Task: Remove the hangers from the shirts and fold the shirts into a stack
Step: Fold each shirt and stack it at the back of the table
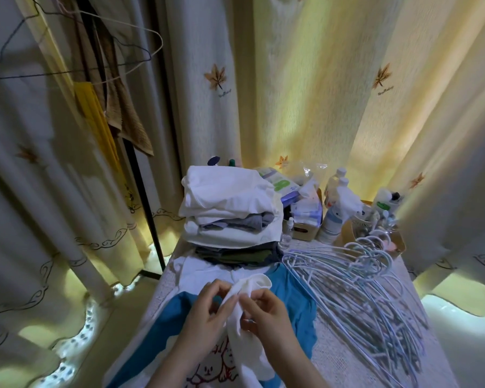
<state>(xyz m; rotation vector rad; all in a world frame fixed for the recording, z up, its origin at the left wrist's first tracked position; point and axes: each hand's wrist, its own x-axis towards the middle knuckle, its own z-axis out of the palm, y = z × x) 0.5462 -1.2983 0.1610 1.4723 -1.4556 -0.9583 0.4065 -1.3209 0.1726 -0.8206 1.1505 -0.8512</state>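
The left hand (207, 312) and the right hand (266, 312) are pinching a white garment (248, 285) between them, the left fingers curling round its left edge and the right thumb and forefinger closing on a fold from the other side (the rest of the cloth is trailing down between the wrists). Directly beneath the fingers a blue shirt (291, 295) with a cartoon print is lying flat on the table (336, 371). Just beyond the fingertips the stack of folded shirts (230, 214) is standing, and to the right of the right-hand fingers a pile of hangers (356, 289) is lying near some bottles (331, 219).
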